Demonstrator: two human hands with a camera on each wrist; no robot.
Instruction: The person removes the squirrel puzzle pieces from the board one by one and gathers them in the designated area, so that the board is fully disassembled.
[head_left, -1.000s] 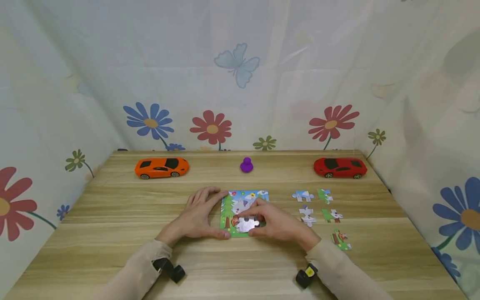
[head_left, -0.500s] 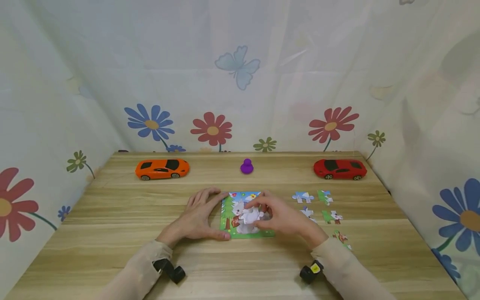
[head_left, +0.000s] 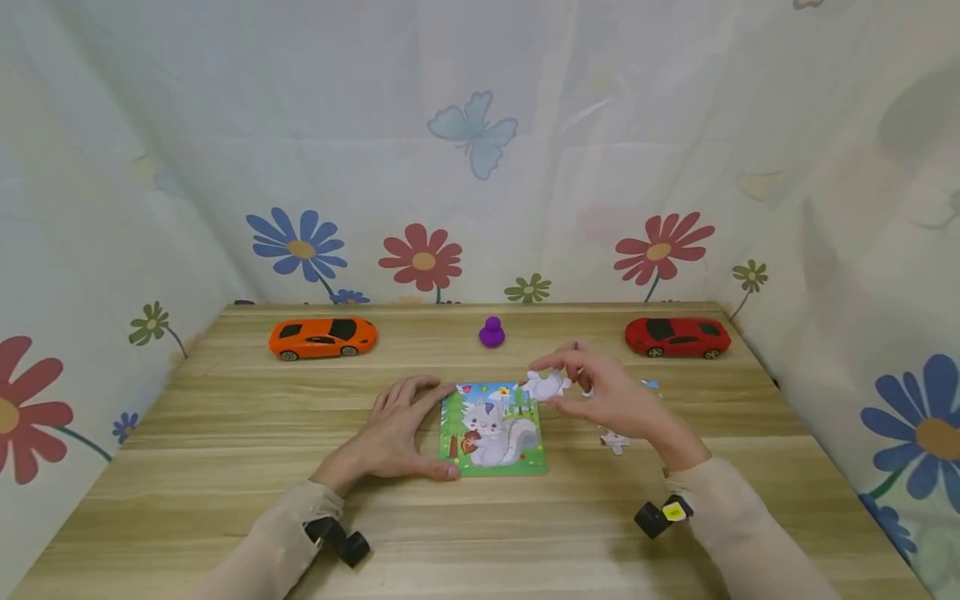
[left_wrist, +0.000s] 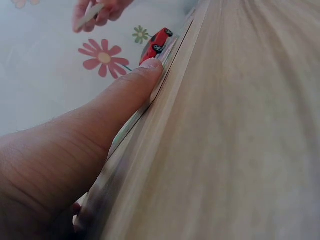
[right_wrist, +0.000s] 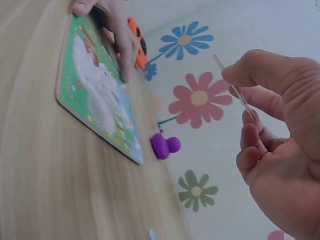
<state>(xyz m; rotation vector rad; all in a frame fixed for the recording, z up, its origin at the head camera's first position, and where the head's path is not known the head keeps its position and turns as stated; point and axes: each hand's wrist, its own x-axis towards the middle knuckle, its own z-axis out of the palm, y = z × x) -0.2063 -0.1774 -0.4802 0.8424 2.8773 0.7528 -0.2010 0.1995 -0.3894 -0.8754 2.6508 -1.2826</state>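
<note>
A flat puzzle board (head_left: 491, 468) with a green border and a grey squirrel picture lies mid-table. My left hand (head_left: 386, 433) rests at its left side, fingers spread, with thumb and index fingertip at the board's edge. My right hand (head_left: 615, 396) pinches a puzzle piece (head_left: 546, 385) between thumb and fingers, raised over the board's upper right corner. In the right wrist view this puzzle piece (right_wrist: 234, 86) is seen edge-on, held above the table. The left wrist view shows my left thumb (left_wrist: 135, 82) along the board's edge.
Loose puzzle pieces (head_left: 617, 442) lie to the right, mostly hidden behind my right hand and forearm. Along the back stand an orange toy car (head_left: 322, 339), a small purple knobbed object (head_left: 492, 333) and a red toy car (head_left: 677, 339). A flowered curtain (head_left: 480, 225) surrounds the table.
My right hand has lifted the puzzle piece from over the middle of the board and carried it right and away from me. My left hand has stayed in place.
</note>
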